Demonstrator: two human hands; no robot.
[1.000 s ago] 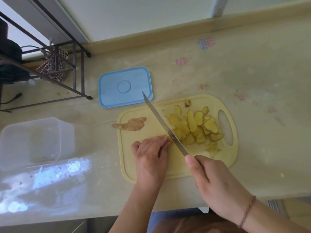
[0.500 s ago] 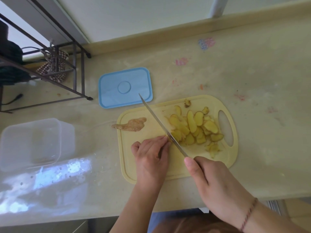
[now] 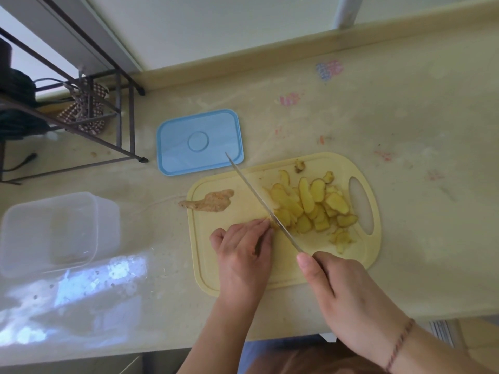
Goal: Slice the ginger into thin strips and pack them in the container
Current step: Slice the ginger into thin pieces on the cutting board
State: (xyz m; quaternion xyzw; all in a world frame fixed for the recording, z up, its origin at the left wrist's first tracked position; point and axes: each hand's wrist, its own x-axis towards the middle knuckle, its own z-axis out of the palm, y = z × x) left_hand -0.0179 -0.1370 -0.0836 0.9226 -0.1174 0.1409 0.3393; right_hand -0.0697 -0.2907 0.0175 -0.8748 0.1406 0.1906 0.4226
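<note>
on the pale yellow cutting board (image 3: 272,276) the left hand (image 3: 244,255) lies with its fingers curled down, pinning a small piece of ginger (image 3: 271,222) that barely shows at the fingertips. the right hand (image 3: 343,295) grips the handle of the knife (image 3: 263,205), forefinger stretched along the spine; the blade touches the ginger beside the left fingertips. a heap of ginger slices (image 3: 310,209) covers the board's handle side. a strip of peel (image 3: 208,202) overhangs the board's opposite edge. beyond the board lies a blue lid (image 3: 198,141), and well off past the peel stands the clear container (image 3: 51,233).
</note>
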